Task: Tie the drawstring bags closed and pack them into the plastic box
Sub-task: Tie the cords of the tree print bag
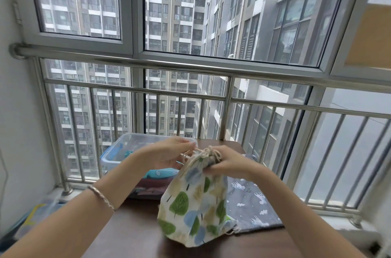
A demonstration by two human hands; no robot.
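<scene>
On the table [131, 236], the seemingly soft, light bag [190, 205] is standing upright; left hand [167, 155] is pinching its cord [208, 150], right hand [229, 162] is gripping the gathered neck, likely the best hold.

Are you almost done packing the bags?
Not yet. Something blue already lies in the plastic box. The left hand pinches the cord, the right hand grips the neck of the tree-print bag. That bag still has to go in, and the grey bag lies flat on the table, waiting.
</scene>
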